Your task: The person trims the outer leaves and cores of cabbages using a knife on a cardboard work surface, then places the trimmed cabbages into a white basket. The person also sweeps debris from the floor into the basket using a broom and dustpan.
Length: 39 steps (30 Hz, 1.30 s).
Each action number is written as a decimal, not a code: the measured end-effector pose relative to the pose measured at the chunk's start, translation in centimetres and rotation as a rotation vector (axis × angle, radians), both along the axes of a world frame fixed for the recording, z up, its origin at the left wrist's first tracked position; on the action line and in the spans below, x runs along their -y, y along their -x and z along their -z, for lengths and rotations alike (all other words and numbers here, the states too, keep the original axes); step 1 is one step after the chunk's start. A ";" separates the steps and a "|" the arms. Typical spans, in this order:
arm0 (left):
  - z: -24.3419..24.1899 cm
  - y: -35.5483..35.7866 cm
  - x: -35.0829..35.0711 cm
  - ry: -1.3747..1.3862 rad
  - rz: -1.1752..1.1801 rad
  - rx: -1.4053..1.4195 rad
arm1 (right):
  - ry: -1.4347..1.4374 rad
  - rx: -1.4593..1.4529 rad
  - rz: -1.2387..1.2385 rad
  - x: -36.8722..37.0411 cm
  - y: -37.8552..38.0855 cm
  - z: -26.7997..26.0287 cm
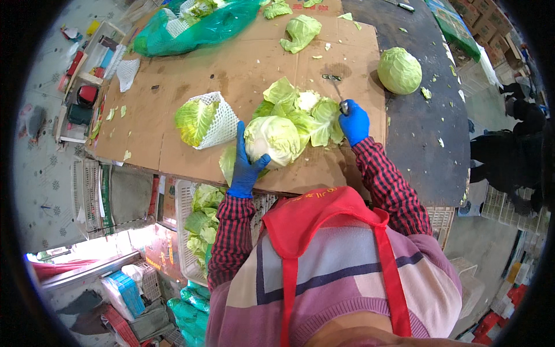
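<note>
My left hand point(245, 162), in a blue glove, holds a pale green cabbage point(275, 139) by its left side, its cut stem end turned towards the thumb. My right hand point(355, 123), gloved the same, is closed round the handle of a knife point(336, 86), whose thin blade points away over the cardboard. Between the hands, touching the cabbage, lies a pile of loose cabbage leaves point(323, 119) with a pale cut piece point(308, 100) on it. Left of my left hand, a cabbage with yellowed leaves point(195, 122) sits partly in a white foam net point(222, 119).
Another cabbage point(399, 70) rests on the dark tabletop point(422, 143) at the right. A green mesh bag point(195, 37) and a loose leaf point(301, 32) lie on the cardboard point(173, 86) further back. Below the near edge stands a white plastic basket point(184, 243) of leaves. Dark-clothed people point(507, 160) are at the far right.
</note>
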<state>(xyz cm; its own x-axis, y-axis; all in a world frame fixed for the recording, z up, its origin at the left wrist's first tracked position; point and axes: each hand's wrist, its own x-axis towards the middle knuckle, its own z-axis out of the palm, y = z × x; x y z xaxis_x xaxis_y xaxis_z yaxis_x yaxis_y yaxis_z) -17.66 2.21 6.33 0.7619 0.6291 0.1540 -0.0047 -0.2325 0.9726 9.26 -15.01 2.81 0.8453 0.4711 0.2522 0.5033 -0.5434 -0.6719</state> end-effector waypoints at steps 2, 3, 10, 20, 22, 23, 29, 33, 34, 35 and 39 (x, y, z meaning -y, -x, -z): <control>0.7 0.9 -0.1 0.021 0.001 0.025 | -0.179 0.227 0.038 -0.5 1.3 -1.3; 0.9 1.2 -0.2 0.055 -0.011 0.023 | -0.180 0.122 -0.021 -0.7 2.1 -2.3; 0.7 0.9 1.0 0.273 0.015 0.096 | -0.217 -0.992 -0.496 -4.0 8.5 -7.5; -0.1 -0.9 2.9 0.069 -0.025 0.059 | -0.155 -0.158 -0.354 -7.5 5.5 -2.9; 0.2 -0.3 2.6 0.134 -0.039 0.087 | -0.083 -0.420 -0.234 -7.8 2.5 -2.2; 0.4 0.0 2.3 0.166 -0.055 0.102 | -0.047 -0.641 -0.118 -7.6 1.5 -1.9; 1.2 0.1 -1.0 0.689 -0.244 0.054 | -0.383 -0.870 -0.397 -3.2 4.5 -3.0; -0.4 -1.8 -1.8 0.967 -0.101 0.102 | -0.303 -0.951 -0.632 -3.7 9.1 -5.3; -1.0 -1.8 -1.4 0.975 -0.043 0.115 | -0.209 -0.854 -0.638 -3.8 9.1 -5.8; -1.5 -1.6 -0.8 0.961 -0.101 0.007 | -0.230 -0.876 -0.608 -3.8 8.7 -6.3; -2.0 -0.7 2.5 0.760 -0.118 -0.168 | -0.233 -1.086 -0.528 -2.4 5.4 -6.5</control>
<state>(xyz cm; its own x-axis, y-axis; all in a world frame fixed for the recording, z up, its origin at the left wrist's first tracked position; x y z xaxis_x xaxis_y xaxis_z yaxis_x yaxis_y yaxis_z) -16.95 -0.31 8.33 0.6585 0.5939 -0.4622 0.1402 0.5066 0.8507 3.89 -12.65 9.27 0.3885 0.8568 -0.3391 -0.2557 -0.2533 -0.9330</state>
